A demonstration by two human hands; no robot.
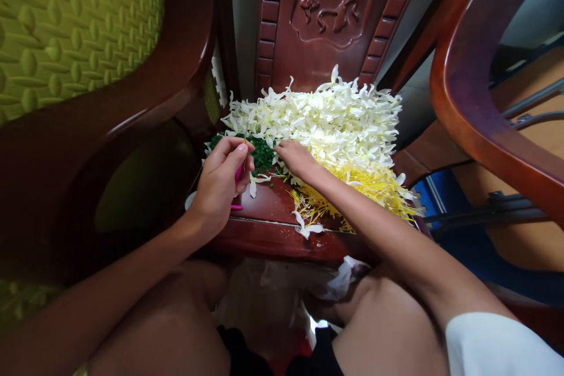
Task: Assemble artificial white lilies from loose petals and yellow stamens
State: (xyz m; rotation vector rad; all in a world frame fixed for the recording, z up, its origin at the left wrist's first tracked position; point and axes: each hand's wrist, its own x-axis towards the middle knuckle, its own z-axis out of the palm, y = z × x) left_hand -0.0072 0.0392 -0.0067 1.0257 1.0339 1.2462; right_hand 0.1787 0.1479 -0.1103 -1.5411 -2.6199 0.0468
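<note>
My left hand (224, 173) is closed, with finger and thumb pinched together around a slim pink-handled tool (239, 173). A thin, needle-like tip rises above the fingertips. Just to the right, my right hand (296, 158) reaches in over the edge of the piled white artificial petals (326, 114). Its fingers are drawn together at the border with a heap of small green pieces (263, 157); whatever they hold is hidden. Yellow thread-like stamens (374, 188) lie under and beside my right forearm. A loose white flower piece (257, 182) rests between the hands.
Everything lies on the dark red wooden chair seat (264, 202), before a carved backrest (330, 17). Another white flower piece (307, 227) sits at the front edge. Curved wooden armrests (458, 88) flank both sides. Crumpled clear plastic (346, 279) hangs below, between the knees.
</note>
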